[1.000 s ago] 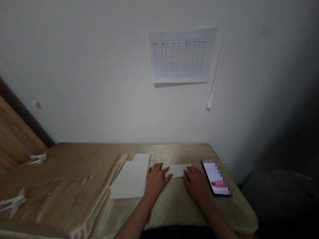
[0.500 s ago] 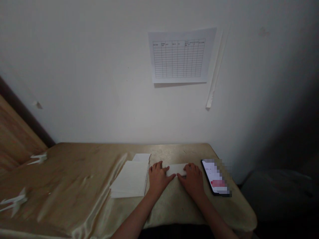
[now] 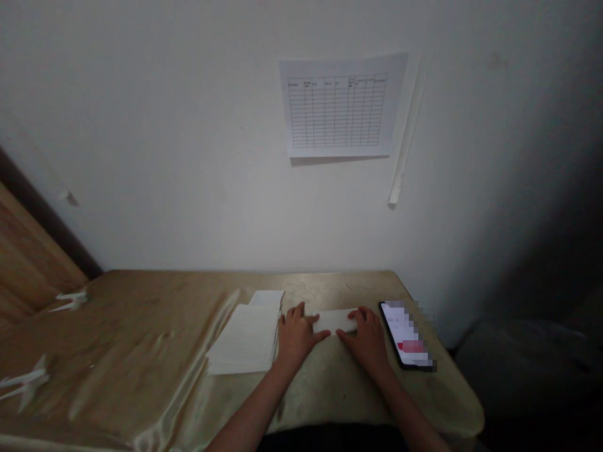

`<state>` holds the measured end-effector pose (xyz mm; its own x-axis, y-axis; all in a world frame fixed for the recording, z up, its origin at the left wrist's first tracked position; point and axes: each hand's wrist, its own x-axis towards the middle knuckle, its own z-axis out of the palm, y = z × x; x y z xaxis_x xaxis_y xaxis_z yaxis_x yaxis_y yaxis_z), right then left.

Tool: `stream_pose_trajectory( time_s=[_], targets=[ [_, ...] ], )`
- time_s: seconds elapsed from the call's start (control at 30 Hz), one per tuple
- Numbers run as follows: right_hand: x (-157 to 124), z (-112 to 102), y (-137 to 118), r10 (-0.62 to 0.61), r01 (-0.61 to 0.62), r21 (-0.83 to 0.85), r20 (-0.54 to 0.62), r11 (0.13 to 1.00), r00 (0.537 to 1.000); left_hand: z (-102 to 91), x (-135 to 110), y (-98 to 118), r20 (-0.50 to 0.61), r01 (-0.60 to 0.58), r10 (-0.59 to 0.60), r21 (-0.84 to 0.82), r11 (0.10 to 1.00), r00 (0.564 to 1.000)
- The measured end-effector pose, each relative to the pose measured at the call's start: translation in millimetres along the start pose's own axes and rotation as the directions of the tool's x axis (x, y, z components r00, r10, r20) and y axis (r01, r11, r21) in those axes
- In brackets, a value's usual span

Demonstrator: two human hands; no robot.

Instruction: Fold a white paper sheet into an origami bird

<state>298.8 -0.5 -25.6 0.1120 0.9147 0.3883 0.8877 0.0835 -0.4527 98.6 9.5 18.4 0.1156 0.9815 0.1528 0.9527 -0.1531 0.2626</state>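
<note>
A small white rectangle of paper (image 3: 335,321), seemingly folded, lies flat on the table between my hands. My left hand (image 3: 296,333) has its left end between thumb and forefinger, the other fingers bent on the cloth. At the right end my right hand (image 3: 369,336) does likewise, its thumb at the near edge and forefinger over the far corner. Close to the left hand's outer side is a stack of white paper sheets (image 3: 245,339), its edges uneven.
A phone (image 3: 405,339) with a lit screen lies right of my right hand. Two folded white paper shapes (image 3: 28,382) rest at the far left. A gold-brown cloth (image 3: 141,333) covers the table. A printed table sheet (image 3: 343,107) hangs on the wall.
My thumbs have moved slightly apart along the paper's near edge, and more of the paper shows between the hands. The stack and the phone stay put.
</note>
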Motion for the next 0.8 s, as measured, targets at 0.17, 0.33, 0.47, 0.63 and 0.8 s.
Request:
stream_pose_trajectory(
  time_s=[0.17, 0.33, 0.47, 0.63, 0.8],
  targets=[
    [0, 0, 8, -0.006, 0.005, 0.059, 0.019, 0.998, 1.0, 1.9, 0, -7, 0.008, -0.004, 0.004, -0.047, 0.999, 1.0],
    [2, 1, 15, -0.027, 0.025, 0.052, 0.037, 0.998, 0.999, 0.4, 2, -12, 0.044, -0.021, 0.024, -0.066, 0.998, 0.999],
    [4, 3, 21, -0.047, 0.045, 0.037, 0.053, 0.998, 0.997, -0.2, 3, -19, 0.076, -0.048, 0.054, -0.082, 0.995, 0.996],
    [4, 4, 25, -0.064, 0.063, 0.028, 0.038, 0.998, 0.997, -4.5, 6, -26, 0.123, -0.083, 0.09, -0.066, 0.994, 0.988],
    [4, 3, 25, -0.05, 0.049, 0.022, 0.047, 0.999, 0.998, -11.6, 7, -30, 0.196, -0.112, 0.121, -0.056, 0.992, 0.973]
  ],
)
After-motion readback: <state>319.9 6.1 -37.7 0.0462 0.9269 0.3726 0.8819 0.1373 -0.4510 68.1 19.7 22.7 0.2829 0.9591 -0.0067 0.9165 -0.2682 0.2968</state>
